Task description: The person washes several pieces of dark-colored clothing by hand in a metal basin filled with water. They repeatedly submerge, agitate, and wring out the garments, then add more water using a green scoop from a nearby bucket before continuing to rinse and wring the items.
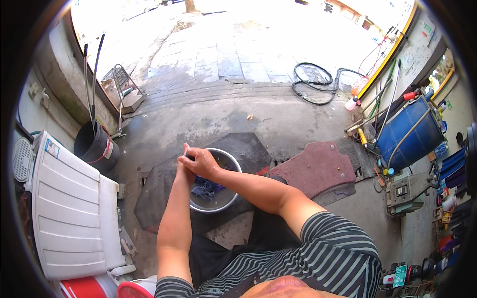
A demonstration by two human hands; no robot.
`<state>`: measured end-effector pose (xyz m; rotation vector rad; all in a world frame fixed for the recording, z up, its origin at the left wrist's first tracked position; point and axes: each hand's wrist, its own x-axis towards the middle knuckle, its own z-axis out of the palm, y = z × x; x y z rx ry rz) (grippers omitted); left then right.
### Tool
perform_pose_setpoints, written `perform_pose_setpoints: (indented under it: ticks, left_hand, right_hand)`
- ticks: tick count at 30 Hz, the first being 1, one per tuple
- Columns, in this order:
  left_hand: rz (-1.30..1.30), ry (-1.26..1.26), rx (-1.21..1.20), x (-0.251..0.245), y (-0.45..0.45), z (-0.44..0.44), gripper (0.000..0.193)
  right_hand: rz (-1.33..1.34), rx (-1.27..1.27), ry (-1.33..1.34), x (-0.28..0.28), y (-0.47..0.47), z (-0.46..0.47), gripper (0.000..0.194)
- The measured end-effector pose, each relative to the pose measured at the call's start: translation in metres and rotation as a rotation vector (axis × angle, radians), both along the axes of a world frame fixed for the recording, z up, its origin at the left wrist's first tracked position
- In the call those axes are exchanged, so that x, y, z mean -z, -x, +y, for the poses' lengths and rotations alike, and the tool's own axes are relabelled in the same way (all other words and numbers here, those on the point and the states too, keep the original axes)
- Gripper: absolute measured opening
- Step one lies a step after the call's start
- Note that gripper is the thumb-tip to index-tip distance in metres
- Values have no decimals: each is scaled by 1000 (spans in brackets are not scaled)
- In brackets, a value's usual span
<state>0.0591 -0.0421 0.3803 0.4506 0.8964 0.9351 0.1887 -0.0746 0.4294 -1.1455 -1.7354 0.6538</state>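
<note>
My two hands meet above the left rim of a round metal basin (239, 168) that holds water and a wet purple-blue cloth (205, 189). My left hand (185, 164) is mostly covered by my right hand (203, 162), whose fingers bend over it. A small dark patch shows between them; I cannot tell if it is a held object. Both hands are clear of the cloth. The basin stands on a dark floor mat (238, 145) between my knees.
A reddish floor mat (313, 169) lies to the right, near a blue barrel (406, 130) with poles beside it. A black hose (315, 100) is coiled ahead. At left stand a black bucket (113, 151) with long handles in it and a white plastic appliance (70, 212).
</note>
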Motion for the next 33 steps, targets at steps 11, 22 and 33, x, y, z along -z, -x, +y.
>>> perform_pose_setpoints:
  ticks: [11, 22, 33]
  left_hand:
    - [254, -1, -350, -28, -3, 9, 51]
    - [16, -220, -335, -54, 3, 3, 49]
    - [288, 487, -175, 22, 5, 4, 48]
  right_hand:
    - [-127, 6, 36, -14, 7, 2, 41]
    - [114, -94, -10, -1, -1, 36, 48]
    - [-199, 90, -238, -2, 13, 21, 17]
